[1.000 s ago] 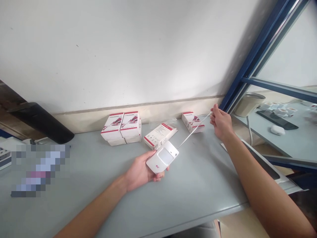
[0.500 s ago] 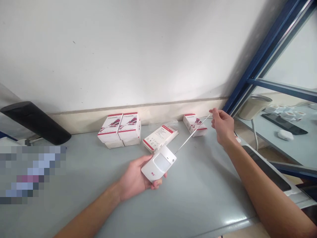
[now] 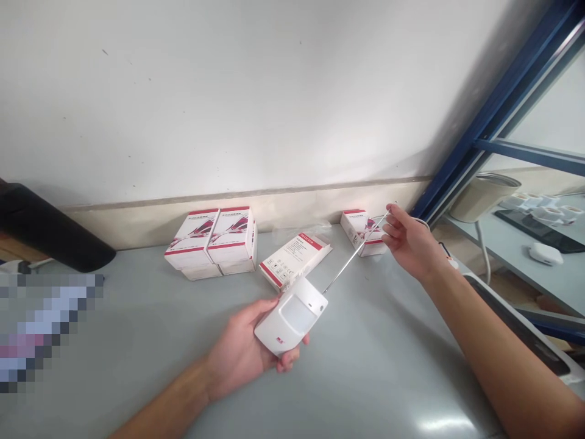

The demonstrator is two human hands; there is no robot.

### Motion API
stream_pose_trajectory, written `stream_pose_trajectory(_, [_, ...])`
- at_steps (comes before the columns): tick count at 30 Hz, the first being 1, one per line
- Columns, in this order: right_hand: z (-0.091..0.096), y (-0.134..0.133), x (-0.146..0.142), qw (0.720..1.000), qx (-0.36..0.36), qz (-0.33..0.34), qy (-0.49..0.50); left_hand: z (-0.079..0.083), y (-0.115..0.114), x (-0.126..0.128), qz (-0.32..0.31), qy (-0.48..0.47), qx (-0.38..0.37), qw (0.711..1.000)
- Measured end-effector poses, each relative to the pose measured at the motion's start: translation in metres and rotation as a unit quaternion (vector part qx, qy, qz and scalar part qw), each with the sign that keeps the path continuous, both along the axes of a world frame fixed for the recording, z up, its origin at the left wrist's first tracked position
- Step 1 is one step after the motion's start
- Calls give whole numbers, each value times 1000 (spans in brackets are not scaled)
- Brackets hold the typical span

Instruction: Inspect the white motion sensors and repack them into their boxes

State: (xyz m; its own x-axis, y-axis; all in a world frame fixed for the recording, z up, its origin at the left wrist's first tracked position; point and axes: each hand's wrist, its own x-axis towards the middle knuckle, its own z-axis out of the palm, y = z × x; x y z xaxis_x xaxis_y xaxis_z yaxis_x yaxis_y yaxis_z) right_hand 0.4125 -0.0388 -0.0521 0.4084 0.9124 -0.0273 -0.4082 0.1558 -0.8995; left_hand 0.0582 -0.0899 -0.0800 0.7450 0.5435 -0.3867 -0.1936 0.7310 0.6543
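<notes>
A white motion detector [image 3: 292,320] with a pale lens window rests tilted in my left hand [image 3: 249,338], whose thumb and fingers wrap round its sides. From its upper right corner a thin telescopic antenna [image 3: 350,262] slants up and right, fully drawn out in appearance. My right hand [image 3: 414,241] has its fingertips at the antenna's far end, pinching it, with the other fingers loosely curled. Just behind the detector lies a flat white and red box [image 3: 296,259] marked "DETECTOR". Another white and red box [image 3: 361,235] stands behind the antenna, near my right fingertips.
Several white and red boxes [image 3: 212,241] are stacked at the back left, against the wall [image 3: 256,110]. A black cylindrical object [image 3: 55,225] juts in from the left. At right stand a blue-framed glass panel [image 3: 461,152] and a white device with a dark face [image 3: 516,323].
The view has shifted slightly. My left hand and the detector sit a little lower. My right hand's fingers have loosened and spread somewhat at the antenna's end.
</notes>
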Motion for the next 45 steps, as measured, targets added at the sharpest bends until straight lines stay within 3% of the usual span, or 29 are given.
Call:
stream_pose_trajectory(12, [1,-1,1,1000,-6,-3,14,-1,-1,0,-4,-1,8,1000])
stream_pose_trajectory(21, [-4,-1,-5,985,-5,-111,-128,0,-3,2,-15,-16,17,1000])
stream_pose_trajectory(27, [-2,-2,-6,987,9,-132,-95,-1,-3,2,-22,-26,11,999])
stream_pose_trajectory(33, [-9,0,-9,971,40,-171,-160,-2,-4,3,-31,-26,16,999])
stream_pose_trajectory(45, [-7,-15,-50,963,50,-89,-251,-5,-4,1,-4,-49,-16,999])
